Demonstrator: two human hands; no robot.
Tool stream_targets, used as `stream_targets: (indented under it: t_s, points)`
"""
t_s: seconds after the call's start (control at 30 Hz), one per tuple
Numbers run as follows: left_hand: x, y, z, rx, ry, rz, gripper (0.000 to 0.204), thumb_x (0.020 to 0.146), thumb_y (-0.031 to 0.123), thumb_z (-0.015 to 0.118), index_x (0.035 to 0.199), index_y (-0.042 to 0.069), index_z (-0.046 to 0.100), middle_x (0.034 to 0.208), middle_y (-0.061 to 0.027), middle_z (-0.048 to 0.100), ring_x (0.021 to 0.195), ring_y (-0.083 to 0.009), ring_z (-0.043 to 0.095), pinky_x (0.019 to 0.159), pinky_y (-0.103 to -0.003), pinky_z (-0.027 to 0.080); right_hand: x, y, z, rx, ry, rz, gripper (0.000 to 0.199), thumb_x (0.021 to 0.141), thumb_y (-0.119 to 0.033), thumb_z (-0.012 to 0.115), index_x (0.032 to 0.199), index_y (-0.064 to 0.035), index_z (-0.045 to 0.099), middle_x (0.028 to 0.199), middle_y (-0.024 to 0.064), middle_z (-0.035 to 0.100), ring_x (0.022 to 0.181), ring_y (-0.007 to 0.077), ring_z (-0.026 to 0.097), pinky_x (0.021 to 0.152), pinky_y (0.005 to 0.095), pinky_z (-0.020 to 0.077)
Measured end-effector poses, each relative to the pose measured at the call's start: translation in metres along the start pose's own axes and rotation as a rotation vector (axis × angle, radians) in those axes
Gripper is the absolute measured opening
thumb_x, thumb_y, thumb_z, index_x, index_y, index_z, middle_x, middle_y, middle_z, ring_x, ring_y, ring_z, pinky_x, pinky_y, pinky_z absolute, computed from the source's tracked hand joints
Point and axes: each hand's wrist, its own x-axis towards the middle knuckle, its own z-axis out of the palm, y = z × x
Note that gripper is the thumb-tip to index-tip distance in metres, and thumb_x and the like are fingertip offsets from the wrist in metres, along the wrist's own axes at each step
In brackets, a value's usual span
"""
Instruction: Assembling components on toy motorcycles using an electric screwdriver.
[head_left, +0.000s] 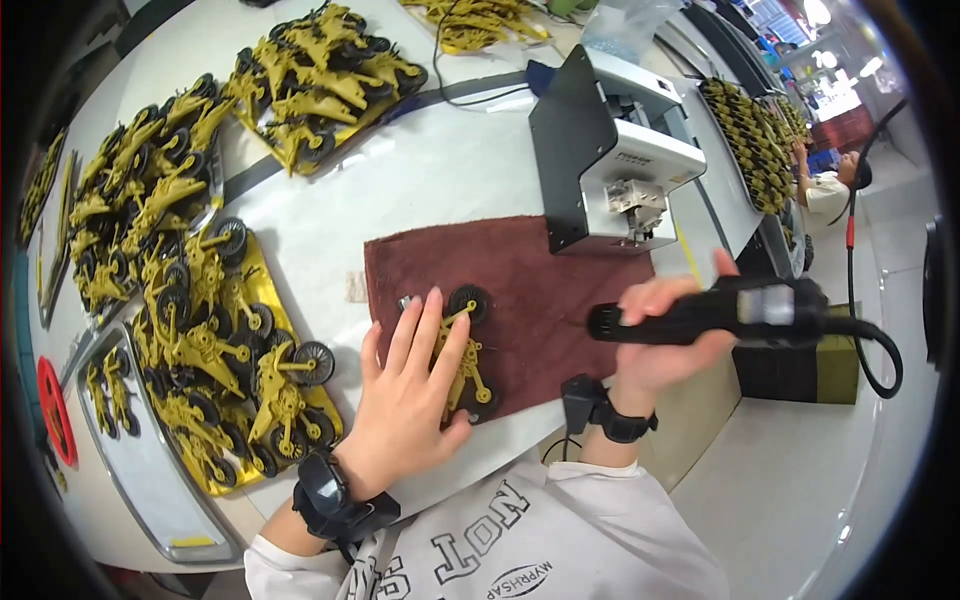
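Note:
On the maroon cloth (pixel 560 290), my left hand (pixel 405 400) lies with its fingers spread over a yellow toy motorcycle (pixel 466 362) with black wheels, partly covering it. My right hand (pixel 660 355) is wrapped round a black corded electric screwdriver (pixel 735 312), held above the right edge of the cloth. The screwdriver's tip points left and is apart from the motorcycle; its bit is too thin to make out clearly.
A white and black bench machine (pixel 655 150) stands behind the cloth. Piles of yellow toy motorcycles (pixel 280 400) fill trays on the left and at the back. A metal tray (pixel 165 490) is at the near left. Far right, another person (pixel 828 190) sits by more trays.

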Motion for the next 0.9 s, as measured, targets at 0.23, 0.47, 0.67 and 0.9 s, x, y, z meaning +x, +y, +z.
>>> stream_targets:
  t_s: [0.23,0.47,0.67,0.9]
  points:
    - [0.003,-0.001,0.013,-0.030,0.130,0.027,0.093,0.057,0.025,0.079,0.139,0.007,0.039,0.145,-0.0202,0.029,0.120,-0.0377,0.037,0.097,-0.049,0.028,0.105,-0.039,-0.006,0.057,0.062,-0.186,0.074,0.078,-0.070,0.055,0.123,-0.0120,0.047,0.064,0.0044,0.053,0.053,0.0148,0.047,0.052,0.0302,0.0391]
    - [0.004,-0.010,0.034,-0.037,0.216,0.064,0.101,0.057,0.043,0.081,0.140,0.007,0.037,0.148,-0.0222,0.025,0.124,-0.0365,0.035,0.100,-0.046,0.025,0.105,-0.015,0.019,-0.154,0.077,-0.143,0.057,0.090,-0.059,0.048,0.118,-0.0097,0.046,0.063,0.0055,0.051,0.048,0.0159,0.046,0.049,0.0291,0.0407]
    - [0.004,-0.018,0.035,-0.104,0.238,0.080,0.098,0.059,0.042,0.077,0.140,0.004,0.037,0.149,-0.0227,0.025,0.129,-0.0359,0.031,0.101,-0.045,0.023,0.034,-0.032,0.010,0.154,-0.179,0.005,0.078,0.082,-0.070,0.046,0.128,-0.0079,0.042,0.059,0.0069,0.051,0.039,0.0169,0.044,0.040,0.0322,0.0382]
    - [0.001,-0.020,0.039,-0.122,0.281,0.080,0.094,0.058,0.035,0.078,0.138,0.005,0.039,0.148,-0.0224,0.027,0.129,-0.0368,0.032,0.101,-0.047,0.024,0.104,-0.031,0.031,-0.122,0.103,-0.264,0.075,0.085,-0.069,0.046,0.121,-0.0034,0.041,0.061,0.0075,0.052,0.047,0.0158,0.049,0.047,0.0282,0.0428]
